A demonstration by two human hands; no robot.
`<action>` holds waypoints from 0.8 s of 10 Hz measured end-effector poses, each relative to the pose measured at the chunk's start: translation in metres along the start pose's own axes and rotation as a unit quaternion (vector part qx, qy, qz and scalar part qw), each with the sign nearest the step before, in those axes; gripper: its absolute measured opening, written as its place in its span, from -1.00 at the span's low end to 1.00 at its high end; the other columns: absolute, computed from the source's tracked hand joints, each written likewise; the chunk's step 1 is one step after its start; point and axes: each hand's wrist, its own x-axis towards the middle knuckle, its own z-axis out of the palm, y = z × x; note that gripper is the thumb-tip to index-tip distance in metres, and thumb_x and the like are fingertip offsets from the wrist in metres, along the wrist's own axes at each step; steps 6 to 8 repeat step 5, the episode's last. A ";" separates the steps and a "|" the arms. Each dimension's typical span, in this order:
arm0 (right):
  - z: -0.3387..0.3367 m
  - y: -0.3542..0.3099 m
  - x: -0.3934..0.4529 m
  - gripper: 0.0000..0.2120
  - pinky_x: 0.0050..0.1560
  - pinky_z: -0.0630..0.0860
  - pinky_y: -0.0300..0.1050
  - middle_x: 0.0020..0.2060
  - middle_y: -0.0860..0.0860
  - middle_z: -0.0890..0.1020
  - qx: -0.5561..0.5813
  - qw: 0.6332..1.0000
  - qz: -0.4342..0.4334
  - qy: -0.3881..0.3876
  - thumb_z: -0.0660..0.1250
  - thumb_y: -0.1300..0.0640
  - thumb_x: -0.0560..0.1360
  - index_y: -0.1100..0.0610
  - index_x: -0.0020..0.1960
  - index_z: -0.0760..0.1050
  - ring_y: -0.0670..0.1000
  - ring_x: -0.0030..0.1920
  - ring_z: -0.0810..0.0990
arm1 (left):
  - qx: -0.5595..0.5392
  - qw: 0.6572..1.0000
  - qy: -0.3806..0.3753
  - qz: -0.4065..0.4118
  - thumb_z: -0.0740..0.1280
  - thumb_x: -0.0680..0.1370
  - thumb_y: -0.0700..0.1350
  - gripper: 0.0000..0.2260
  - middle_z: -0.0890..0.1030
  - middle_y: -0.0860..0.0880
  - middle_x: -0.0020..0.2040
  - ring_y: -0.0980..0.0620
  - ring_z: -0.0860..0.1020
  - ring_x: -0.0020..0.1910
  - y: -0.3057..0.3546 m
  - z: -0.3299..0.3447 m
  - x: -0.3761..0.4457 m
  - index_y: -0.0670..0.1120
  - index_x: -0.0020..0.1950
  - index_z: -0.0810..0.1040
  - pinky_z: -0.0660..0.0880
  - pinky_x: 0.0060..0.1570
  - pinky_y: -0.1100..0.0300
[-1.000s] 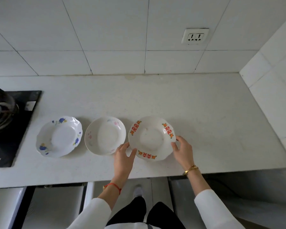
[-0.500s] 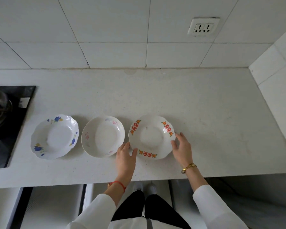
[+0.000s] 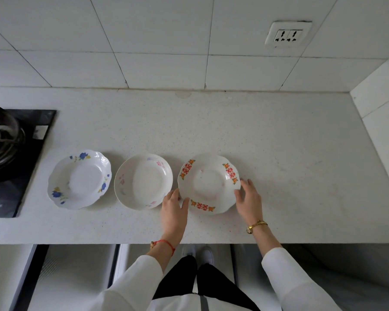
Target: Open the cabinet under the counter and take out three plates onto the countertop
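Since a second ago the red-patterned plate (image 3: 208, 184) has been set flat on the countertop (image 3: 290, 158), and the hands have been loosened from a hold on its rim to a light touch. The left hand (image 3: 174, 206) is laid against the plate's near-left rim and the right hand (image 3: 248, 199) against its right rim, both spread and clamped on nothing. The plate is seen near the front edge of the countertop, as the right end of a row with the pink-flowered plate (image 3: 143, 181) just beside it and the blue-flowered plate (image 3: 79, 179) nearer the stove (image 3: 11, 153). All three plates appear delivered. A careless withdrawal could knock the plate into its neighbour, chipping the rims, or drag it over the front edge
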 end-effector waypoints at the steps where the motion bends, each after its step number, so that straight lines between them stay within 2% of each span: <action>1: 0.000 0.000 -0.001 -0.64 0.44 0.24 0.10 0.47 0.14 0.33 -0.003 1.000 0.002 -0.004 0.22 0.13 0.59 0.12 0.37 0.39 0.10 0.55 0.10 | -0.001 1.000 -0.001 -0.003 0.37 0.55 -0.09 -0.69 0.59 -0.03 0.14 -0.03 0.55 0.10 0.001 0.000 -0.001 -0.10 0.28 0.53 0.57 0.19 -0.03; 3: -0.002 -0.004 -0.002 -0.60 0.47 0.25 0.15 0.44 0.14 0.35 -0.011 1.000 0.014 -0.016 0.20 0.09 0.60 0.16 0.41 0.33 0.13 0.54 0.12 | -0.020 1.000 -0.011 -0.009 0.38 0.55 -0.06 -0.65 0.59 -0.04 0.17 -0.04 0.56 0.12 0.002 -0.006 -0.003 -0.09 0.32 0.52 0.55 0.22 -0.05; 4: -0.004 -0.008 -0.003 -0.56 0.38 0.39 0.17 0.35 0.16 0.42 -0.004 1.000 0.019 -0.009 0.22 0.05 0.59 0.20 0.41 0.30 0.16 0.43 0.31 | -0.027 1.000 -0.012 0.005 0.37 0.55 -0.06 -0.59 0.56 -0.05 0.25 -0.06 0.55 0.19 -0.001 -0.009 -0.007 -0.09 0.38 0.47 0.52 0.26 -0.05; 5: -0.009 -0.017 -0.006 -0.60 0.26 0.49 0.06 0.21 0.13 0.47 -0.004 1.000 -0.004 0.020 0.23 0.05 0.58 0.20 0.35 0.33 0.13 0.29 0.42 | -0.031 0.999 0.006 0.023 0.37 0.55 -0.06 -0.58 0.55 -0.06 0.27 -0.07 0.54 0.21 -0.002 -0.015 -0.010 -0.08 0.40 0.46 0.51 0.27 -0.07; 8: -0.009 -0.017 -0.006 -0.60 0.26 0.49 0.06 0.21 0.13 0.47 -0.004 1.000 -0.004 0.020 0.23 0.05 0.58 0.20 0.35 0.33 0.13 0.29 0.42 | -0.031 0.999 0.006 0.023 0.37 0.55 -0.06 -0.58 0.55 -0.06 0.27 -0.07 0.54 0.21 -0.002 -0.015 -0.010 -0.08 0.40 0.46 0.51 0.27 -0.07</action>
